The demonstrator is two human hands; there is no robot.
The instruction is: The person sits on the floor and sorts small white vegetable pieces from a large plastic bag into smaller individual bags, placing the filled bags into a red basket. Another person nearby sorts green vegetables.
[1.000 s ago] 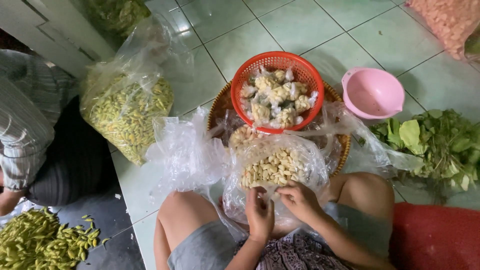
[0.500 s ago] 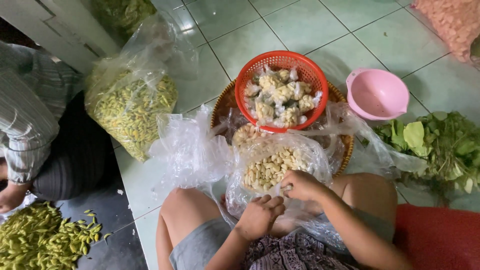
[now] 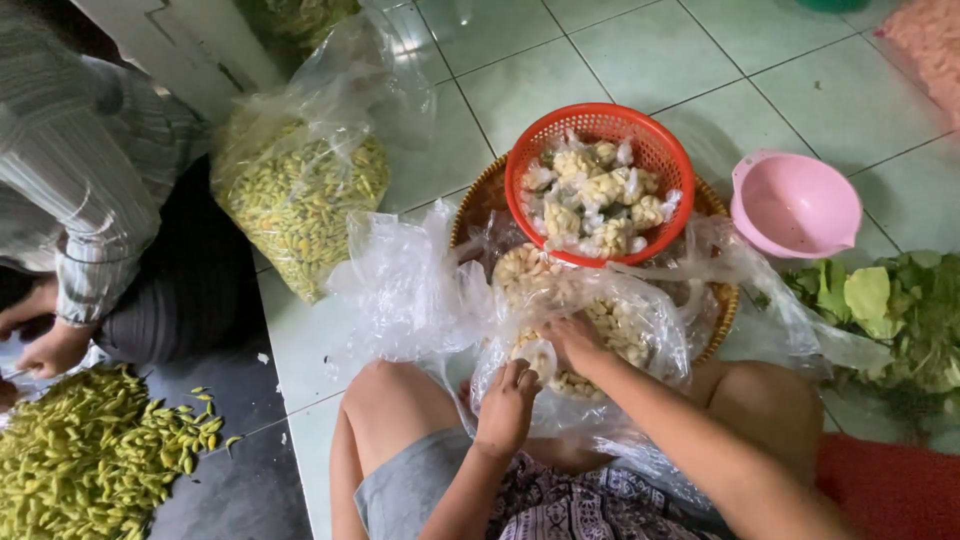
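The left hand [image 3: 507,400] pinches a small clear packet [image 3: 537,357] between thumb and fingers. The right hand [image 3: 575,338] has its fingers curled on the rim of the big clear bag [image 3: 610,330] of pale pieces, just beyond the left fingertips. Past both hands stands the red basket [image 3: 598,185] with filled packets. I judge it is better to keep the packet mouth near the bag, so nothing spills on the tiled floor [image 3: 640,60].

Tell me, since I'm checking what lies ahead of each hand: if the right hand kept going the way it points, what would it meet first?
The right hand points up-left into the clear plastic bag. It would likely meet the pale pieces inside first, though depth is unclear.
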